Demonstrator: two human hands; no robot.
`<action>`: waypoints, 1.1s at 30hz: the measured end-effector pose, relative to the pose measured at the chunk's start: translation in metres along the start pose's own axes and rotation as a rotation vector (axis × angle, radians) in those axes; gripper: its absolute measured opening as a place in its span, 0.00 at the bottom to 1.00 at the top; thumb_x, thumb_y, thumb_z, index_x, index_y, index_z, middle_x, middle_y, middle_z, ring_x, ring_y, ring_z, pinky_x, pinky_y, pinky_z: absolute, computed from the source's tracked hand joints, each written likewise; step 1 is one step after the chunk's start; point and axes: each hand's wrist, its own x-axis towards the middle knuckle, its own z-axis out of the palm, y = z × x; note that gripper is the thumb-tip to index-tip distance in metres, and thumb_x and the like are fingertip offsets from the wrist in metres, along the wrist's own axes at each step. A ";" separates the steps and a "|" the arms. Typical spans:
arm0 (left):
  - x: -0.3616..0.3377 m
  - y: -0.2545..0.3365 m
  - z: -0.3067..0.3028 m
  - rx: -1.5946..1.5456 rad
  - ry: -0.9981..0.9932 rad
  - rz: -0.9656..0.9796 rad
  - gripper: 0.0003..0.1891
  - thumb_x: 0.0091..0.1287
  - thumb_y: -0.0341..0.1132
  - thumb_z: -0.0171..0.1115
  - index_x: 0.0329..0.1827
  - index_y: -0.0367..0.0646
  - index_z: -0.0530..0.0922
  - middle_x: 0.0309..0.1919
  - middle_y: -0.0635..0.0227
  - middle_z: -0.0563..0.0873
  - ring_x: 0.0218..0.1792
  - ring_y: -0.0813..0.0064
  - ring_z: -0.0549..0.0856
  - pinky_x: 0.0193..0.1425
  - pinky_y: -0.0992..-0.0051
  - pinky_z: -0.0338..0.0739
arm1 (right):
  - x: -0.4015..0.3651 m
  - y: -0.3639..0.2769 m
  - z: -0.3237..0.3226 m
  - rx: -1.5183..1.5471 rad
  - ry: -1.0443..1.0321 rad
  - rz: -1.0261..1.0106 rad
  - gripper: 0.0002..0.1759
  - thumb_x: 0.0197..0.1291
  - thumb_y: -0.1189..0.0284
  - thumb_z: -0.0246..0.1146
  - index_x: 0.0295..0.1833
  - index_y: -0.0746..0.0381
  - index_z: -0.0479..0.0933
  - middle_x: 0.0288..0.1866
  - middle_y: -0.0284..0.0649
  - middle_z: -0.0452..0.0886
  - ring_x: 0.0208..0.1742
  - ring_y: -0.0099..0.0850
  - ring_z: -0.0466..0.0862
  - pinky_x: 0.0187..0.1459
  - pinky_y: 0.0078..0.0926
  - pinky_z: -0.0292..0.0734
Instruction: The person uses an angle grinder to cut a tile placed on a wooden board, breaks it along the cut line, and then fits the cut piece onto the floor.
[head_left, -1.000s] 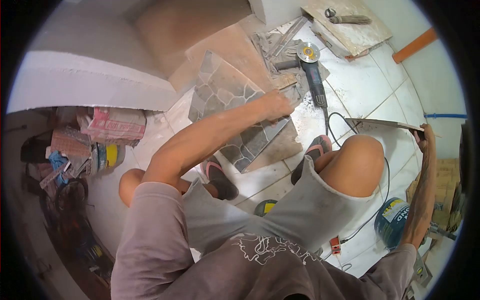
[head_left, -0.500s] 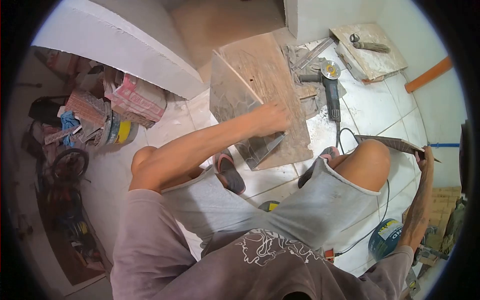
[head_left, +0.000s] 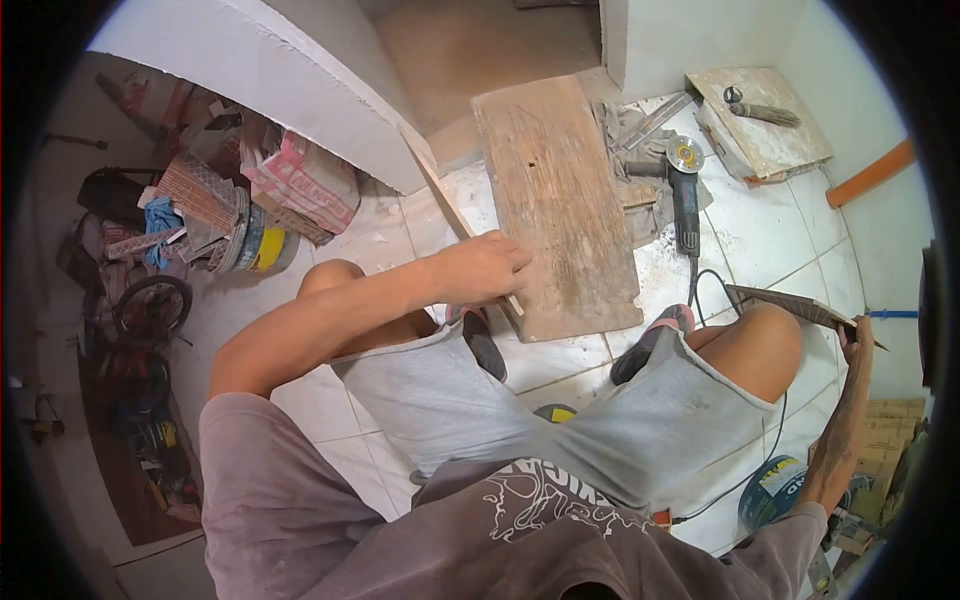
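Note:
My left hand (head_left: 483, 268) is closed on the edge of a tile (head_left: 440, 190), seen almost edge-on as a long narrow strip beside the wooden board (head_left: 560, 210). The board lies flat on the floor in front of my feet, worn and dusty. Out to the right, beyond my knee, my right hand (head_left: 852, 338) grips the end of a dark, thin tile piece (head_left: 790, 300) with a pointed tip. An angle grinder (head_left: 686, 195) rests on the floor right of the board, its disc facing up.
A broom head (head_left: 765, 114) lies on a dusty slab (head_left: 760, 85) at the back right. An orange pipe (head_left: 872, 173) sticks out from the wall. Buckets, bags and tools crowd the left, including a pink-and-white bag (head_left: 305, 180). The grinder's cord (head_left: 712, 285) loops near my right foot.
My left hand has moved left with the tile, which has tipped from showing its grey face over the board to nearly edge-on. My right hand still holds the dark piece.

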 end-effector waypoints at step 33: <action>0.018 -0.176 -0.004 -0.164 -0.333 -0.006 0.15 0.43 0.27 0.69 0.38 0.44 0.88 0.46 0.56 0.85 0.52 0.55 0.83 0.65 0.64 0.75 | -0.053 -0.154 0.033 0.690 0.311 0.924 0.19 0.58 0.75 0.60 0.55 0.70 0.71 0.47 0.47 0.84 0.42 0.37 0.88 0.35 0.30 0.91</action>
